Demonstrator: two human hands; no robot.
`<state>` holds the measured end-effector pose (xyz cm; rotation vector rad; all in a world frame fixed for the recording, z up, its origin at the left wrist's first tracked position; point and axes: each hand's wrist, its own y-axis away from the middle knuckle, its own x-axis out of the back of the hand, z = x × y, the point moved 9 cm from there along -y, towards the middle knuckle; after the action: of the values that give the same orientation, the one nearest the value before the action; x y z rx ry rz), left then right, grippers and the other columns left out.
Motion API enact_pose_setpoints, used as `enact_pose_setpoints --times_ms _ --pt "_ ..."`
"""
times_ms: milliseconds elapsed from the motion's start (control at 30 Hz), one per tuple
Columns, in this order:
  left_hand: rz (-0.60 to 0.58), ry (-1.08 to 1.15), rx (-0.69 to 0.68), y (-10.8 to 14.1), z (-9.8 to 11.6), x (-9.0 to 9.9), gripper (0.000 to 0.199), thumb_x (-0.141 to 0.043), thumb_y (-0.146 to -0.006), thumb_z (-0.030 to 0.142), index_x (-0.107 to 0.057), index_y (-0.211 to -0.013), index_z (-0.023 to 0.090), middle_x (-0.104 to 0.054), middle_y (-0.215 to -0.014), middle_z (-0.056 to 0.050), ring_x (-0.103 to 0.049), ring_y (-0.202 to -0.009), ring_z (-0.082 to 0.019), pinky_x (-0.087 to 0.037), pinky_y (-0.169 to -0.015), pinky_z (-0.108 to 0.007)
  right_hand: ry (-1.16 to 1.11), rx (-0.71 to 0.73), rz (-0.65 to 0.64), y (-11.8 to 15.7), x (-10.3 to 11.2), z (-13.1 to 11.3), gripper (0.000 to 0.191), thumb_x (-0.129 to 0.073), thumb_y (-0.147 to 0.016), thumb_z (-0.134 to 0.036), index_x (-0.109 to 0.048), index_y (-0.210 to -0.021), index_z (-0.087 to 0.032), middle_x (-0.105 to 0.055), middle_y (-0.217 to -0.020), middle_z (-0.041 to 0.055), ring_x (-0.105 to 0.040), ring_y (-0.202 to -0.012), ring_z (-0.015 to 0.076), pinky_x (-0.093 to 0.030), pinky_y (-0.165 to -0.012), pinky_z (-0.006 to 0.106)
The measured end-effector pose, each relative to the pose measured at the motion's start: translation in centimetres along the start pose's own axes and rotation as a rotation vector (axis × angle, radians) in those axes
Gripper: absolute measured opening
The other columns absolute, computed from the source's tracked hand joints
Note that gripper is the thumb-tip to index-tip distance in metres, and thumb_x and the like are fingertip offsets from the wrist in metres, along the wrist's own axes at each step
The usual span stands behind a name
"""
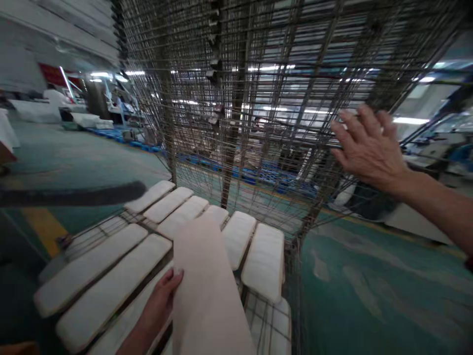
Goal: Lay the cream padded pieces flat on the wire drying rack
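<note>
A long pale panel (209,291) is gripped at its left edge by my left hand (158,305), thumb on its face. It lies over rows of white rounded-corner panels (262,261) on a wire rack shelf. My right hand (369,145) is raised at the right, fingers spread, in front of the tall stack of wire racks (236,93). Nothing shows in it, and whether it touches the wires I cannot tell.
A dark blurred bar (74,195) juts in from the left. Beyond the racks are blue pallets (269,172) on a green floor (354,296). White bundles (86,120) and lit workstations stand at the back left.
</note>
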<state>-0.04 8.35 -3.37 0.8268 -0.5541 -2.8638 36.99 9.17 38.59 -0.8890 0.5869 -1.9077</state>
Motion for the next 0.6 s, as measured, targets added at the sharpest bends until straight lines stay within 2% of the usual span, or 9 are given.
enact_pose_setpoints --times_ms 167,333,467,533,600 --pt "0.005 -0.012 -0.104 -0.6 2.4 1.3 0.027 -0.069 -0.074 0.016 -0.062 -0.099 0.014 -0.074 -0.093 -0.008 -0.07 -0.076 -0.022 -0.058 -0.065 -0.028 -0.051 -0.025 0.08 0.6 -2.2 2.3 0.06 -0.042 -0.093 -0.042 -0.024 -0.143 -0.015 -0.026 -0.152 0.0164 -0.004 -0.142 0.0316 -0.009 -0.112 0.058" --pt "0.166 0.002 -0.085 -0.1 3.9 2.7 0.038 -0.079 -0.064 0.019 -0.064 -0.098 0.015 -0.074 -0.092 -0.008 -0.07 -0.08 -0.023 -0.057 -0.062 -0.025 -0.098 -0.132 0.123 -1.5 -6.7 6.2 0.059 -0.045 -0.092 -0.038 -0.026 -0.143 -0.016 -0.028 -0.152 0.0148 -0.005 -0.143 0.0255 -0.008 -0.112 0.054" --pt "0.272 0.008 -0.058 0.5 3.6 2.8 0.049 -0.081 -0.06 0.018 -0.064 -0.106 0.014 -0.074 -0.097 -0.011 -0.069 -0.088 -0.027 -0.058 -0.075 -0.031 -0.151 -0.167 0.107 -2.6 -10.0 8.3 0.057 -0.04 -0.093 -0.043 -0.03 -0.141 -0.013 -0.034 -0.148 0.0192 -0.009 -0.142 0.0283 -0.02 -0.106 0.056" --pt "0.286 0.001 -0.068 0.8 2.8 2.7 0.042 -0.078 -0.064 0.018 -0.064 -0.104 0.015 -0.074 -0.097 -0.01 -0.069 -0.086 -0.025 -0.057 -0.074 -0.028 -0.16 -0.147 0.129 -2.2 -10.1 8.5 0.06 -0.035 -0.093 -0.048 -0.031 -0.141 -0.012 -0.036 -0.146 0.0206 -0.01 -0.141 0.0295 -0.024 -0.101 0.056" --pt "0.258 -0.006 -0.083 1.1 1.6 2.5 0.033 -0.073 -0.071 0.017 -0.063 -0.103 0.015 -0.074 -0.097 -0.008 -0.07 -0.083 -0.021 -0.057 -0.072 -0.024 -0.157 -0.109 0.161 -1.3 -9.1 8.0 0.066 -0.025 -0.093 -0.055 -0.03 -0.14 -0.009 -0.035 -0.145 0.0222 -0.011 -0.14 0.0311 -0.024 -0.097 0.056"
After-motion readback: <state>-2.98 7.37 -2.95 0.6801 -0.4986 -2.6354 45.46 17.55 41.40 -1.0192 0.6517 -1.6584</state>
